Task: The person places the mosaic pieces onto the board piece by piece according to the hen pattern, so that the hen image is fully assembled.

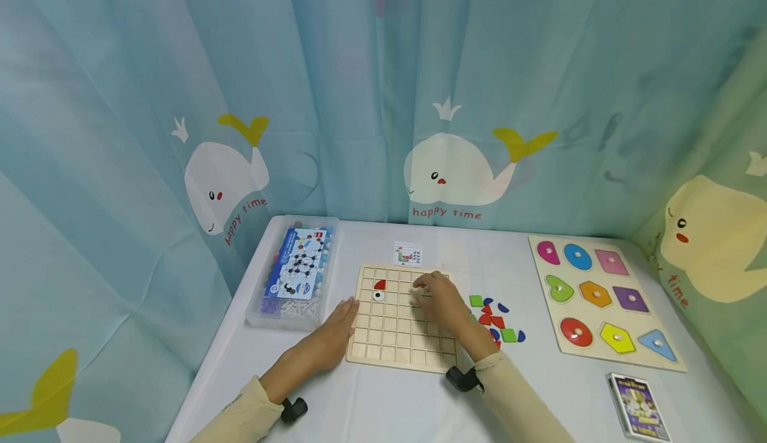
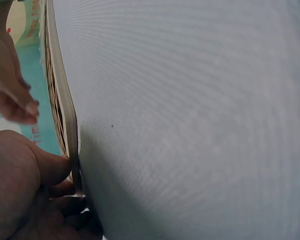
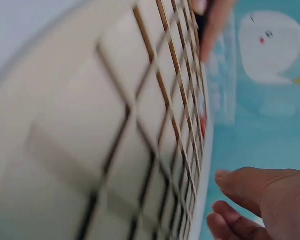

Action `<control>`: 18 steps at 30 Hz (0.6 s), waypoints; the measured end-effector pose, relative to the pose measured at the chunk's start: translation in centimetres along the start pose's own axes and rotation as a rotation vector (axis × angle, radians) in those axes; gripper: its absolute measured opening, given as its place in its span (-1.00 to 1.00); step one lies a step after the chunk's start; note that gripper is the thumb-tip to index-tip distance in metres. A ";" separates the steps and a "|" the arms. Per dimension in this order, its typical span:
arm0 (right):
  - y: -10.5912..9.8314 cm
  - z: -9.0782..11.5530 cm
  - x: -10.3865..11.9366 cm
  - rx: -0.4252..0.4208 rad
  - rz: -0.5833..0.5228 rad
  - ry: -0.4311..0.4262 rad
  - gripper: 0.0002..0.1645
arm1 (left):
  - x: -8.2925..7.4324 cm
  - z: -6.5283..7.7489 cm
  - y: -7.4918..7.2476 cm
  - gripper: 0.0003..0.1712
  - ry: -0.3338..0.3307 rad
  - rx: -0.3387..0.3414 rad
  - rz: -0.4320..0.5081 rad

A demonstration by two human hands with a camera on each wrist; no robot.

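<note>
A square wooden grid board point(image 1: 403, 365) lies on the table between the hands. In its upper left part a red quarter-round piece point(image 1: 380, 285) sits just above a white square piece with a black dot point(image 1: 379, 296). My left hand point(image 1: 331, 334) rests against the board's left edge, fingers extended; in the left wrist view its thumb point(image 2: 54, 167) touches that edge. Over the board's upper right my right hand point(image 1: 442, 302) hovers with loosely bent fingers. The right wrist view shows its thumb point(image 3: 245, 187) apart from the fingers, with nothing visible between them.
Loose green, red and blue pieces point(image 1: 508, 335) lie right of the board. A small pattern card point(image 1: 407, 254) is behind it. A clear plastic case point(image 1: 287, 320) stands left. At right are a shape puzzle board point(image 1: 575, 355) and a purple card box point(image 1: 638, 406).
</note>
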State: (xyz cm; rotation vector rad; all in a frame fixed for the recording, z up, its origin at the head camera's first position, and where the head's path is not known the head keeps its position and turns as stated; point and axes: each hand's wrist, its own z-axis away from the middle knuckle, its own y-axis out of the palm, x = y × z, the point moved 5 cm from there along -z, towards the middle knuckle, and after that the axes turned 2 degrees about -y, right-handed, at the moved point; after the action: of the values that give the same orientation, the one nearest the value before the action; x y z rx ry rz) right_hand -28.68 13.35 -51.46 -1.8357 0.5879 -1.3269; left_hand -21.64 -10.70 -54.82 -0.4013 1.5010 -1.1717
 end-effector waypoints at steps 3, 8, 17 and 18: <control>-2.0 1.2 -2.1 0.016 0.003 0.074 -0.69 | 0.0 0.1 0.0 -0.34 -0.001 0.006 -0.004; -5.4 3.4 -5.6 0.034 0.019 0.183 -0.61 | 0.0 0.1 0.0 -0.35 -0.006 0.013 -0.007; -9.6 7.0 -10.0 0.125 0.057 0.351 -0.56 | -0.3 0.4 -0.2 -0.35 -0.004 0.010 0.008; -9.8 7.2 -10.3 0.138 0.054 0.360 -0.57 | -0.3 0.4 -0.2 -0.35 -0.006 0.009 0.007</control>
State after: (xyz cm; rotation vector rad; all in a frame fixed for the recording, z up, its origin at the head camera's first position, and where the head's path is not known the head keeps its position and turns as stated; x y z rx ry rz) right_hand -26.24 29.12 -50.58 -1.4700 0.7075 -1.6330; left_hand -21.26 -10.69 -54.46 -0.3933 1.4901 -1.1704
